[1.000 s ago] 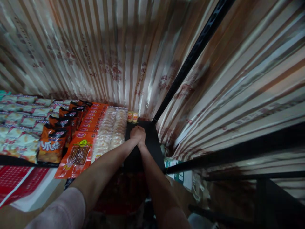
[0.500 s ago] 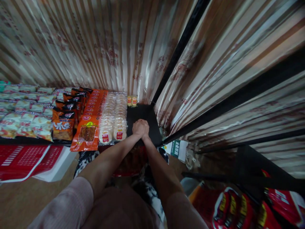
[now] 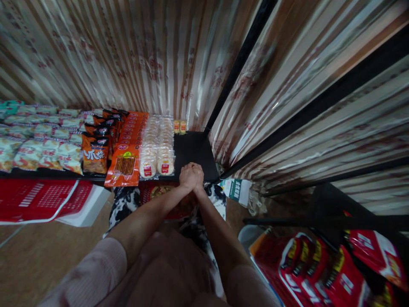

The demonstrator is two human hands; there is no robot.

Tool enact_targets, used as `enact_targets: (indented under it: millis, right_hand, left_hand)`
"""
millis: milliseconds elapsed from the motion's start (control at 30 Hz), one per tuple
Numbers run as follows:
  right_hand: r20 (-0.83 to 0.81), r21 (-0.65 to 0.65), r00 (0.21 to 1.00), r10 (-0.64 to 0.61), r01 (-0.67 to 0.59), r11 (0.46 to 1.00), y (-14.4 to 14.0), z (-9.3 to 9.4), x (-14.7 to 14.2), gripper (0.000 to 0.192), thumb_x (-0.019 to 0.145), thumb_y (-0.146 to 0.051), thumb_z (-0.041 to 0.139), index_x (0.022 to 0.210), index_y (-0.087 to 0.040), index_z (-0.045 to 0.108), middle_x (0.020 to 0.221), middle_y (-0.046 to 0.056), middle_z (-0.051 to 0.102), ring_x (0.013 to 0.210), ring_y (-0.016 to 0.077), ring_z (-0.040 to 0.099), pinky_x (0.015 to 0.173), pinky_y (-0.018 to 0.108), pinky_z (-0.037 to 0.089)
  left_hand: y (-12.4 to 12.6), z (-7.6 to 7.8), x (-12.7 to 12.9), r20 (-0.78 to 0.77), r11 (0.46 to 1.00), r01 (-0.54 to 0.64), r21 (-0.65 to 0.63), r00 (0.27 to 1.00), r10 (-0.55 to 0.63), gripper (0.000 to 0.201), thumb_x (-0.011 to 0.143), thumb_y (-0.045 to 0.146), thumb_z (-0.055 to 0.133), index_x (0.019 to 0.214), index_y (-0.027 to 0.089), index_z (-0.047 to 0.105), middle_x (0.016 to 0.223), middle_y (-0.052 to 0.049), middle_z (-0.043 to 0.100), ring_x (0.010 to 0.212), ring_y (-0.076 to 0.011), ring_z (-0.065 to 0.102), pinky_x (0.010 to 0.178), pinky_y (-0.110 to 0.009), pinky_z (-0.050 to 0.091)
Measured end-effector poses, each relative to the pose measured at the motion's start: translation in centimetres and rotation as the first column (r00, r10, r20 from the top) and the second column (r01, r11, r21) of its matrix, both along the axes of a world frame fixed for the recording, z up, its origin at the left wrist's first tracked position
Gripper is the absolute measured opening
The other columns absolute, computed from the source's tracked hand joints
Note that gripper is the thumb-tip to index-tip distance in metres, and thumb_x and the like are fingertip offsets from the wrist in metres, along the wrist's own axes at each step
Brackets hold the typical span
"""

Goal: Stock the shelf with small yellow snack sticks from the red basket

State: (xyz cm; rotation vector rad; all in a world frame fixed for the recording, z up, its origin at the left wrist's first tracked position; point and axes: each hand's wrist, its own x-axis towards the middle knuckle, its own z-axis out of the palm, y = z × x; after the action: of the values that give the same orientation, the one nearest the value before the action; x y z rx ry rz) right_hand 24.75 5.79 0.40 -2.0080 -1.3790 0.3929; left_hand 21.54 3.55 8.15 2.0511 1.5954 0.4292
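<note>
Black shelf [image 3: 194,147], clasped hands [image 3: 191,175] pointing inward

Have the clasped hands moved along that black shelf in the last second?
Yes. The hands have drawn back toward the person: earlier they lay near the two small jars at the back, now they sit at the front edge of the shelf.
</note>
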Motion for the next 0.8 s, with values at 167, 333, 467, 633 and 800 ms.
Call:
enact_targets:
  millis: [167,333,467,633,800]
  right_hand:
    - [-0.072,0.092,0.997,-0.021,0.028,0.995,-2.8,1.0,-1.4,0.03,0.078,-0.005,0.036,0.099,-0.011,0.057,0.105,0.013,0.058,0.1,0.0169,0.05,0.09,0.027,0.038]
    - [-0.109,0.208,0.992,-0.066,0.087,0.974,-5.8,1.6,-3.1,0.032,0.08,-0.013,0.036,0.104,-0.015,0.057,0.105,0.01,0.058,0.102,0.0184,0.051,0.094,0.031,0.039]
    - [-0.087,0.188,0.993,-0.085,0.1,0.977,-8.0,1.0,-4.3,0.033,0.079,-0.012,0.037,0.102,-0.017,0.06,0.104,0.01,0.059,0.102,0.0196,0.052,0.094,0.033,0.039]
    - [-0.002,0.046,1.0,0.019,-0.019,0.999,-9.7,-0.2,-5.6,0.031,0.081,-0.011,0.036,0.099,-0.018,0.06,0.101,0.009,0.061,0.1,0.0189,0.053,0.092,0.03,0.04]
    - [0.015,-0.32,0.98,0.2,-0.184,0.929,-9.9,-1.5,-6.4,0.026,0.08,-0.009,0.042,0.093,-0.017,0.063,0.095,0.009,0.066,0.094,0.0179,0.058,0.085,0.026,0.042]
  left_hand:
    - [-1.7,0.7,-2.2,-0.014,1.0,0.0,-0.029,1.0,0.0,0.049,0.082,0.0,0.018,0.122,0.005,0.046,0.119,-0.018,0.053,0.113,-0.0262,0.047,0.098,-0.04,0.033]
    - [-2.9,-0.5,-5.8,0.102,0.992,0.12,0.029,0.987,-0.122,0.039,0.084,0.01,0.029,0.116,0.014,0.051,0.112,-0.012,0.056,0.11,-0.0229,0.047,0.096,-0.035,0.036]
    - [-3.6,-2.5,-8.9,0.143,0.973,0.225,0.051,0.963,-0.23,0.027,0.084,0.014,0.034,0.098,0.015,0.057,0.098,-0.009,0.058,0.097,-0.0176,0.052,0.092,-0.029,0.04]
    - [-4.6,-5.2,-10.6,0.126,0.967,0.255,0.011,0.959,-0.254,0.028,0.087,0.016,0.03,0.094,0.013,0.058,0.097,-0.009,0.059,0.094,-0.0159,0.054,0.09,-0.028,0.042]
    - [-4.5,-8.0,-11.9,0.039,0.949,0.239,-0.208,0.971,-0.236,0.03,0.085,0.013,0.032,0.098,0.014,0.059,0.103,-0.009,0.063,0.099,-0.0159,0.056,0.092,-0.029,0.041]
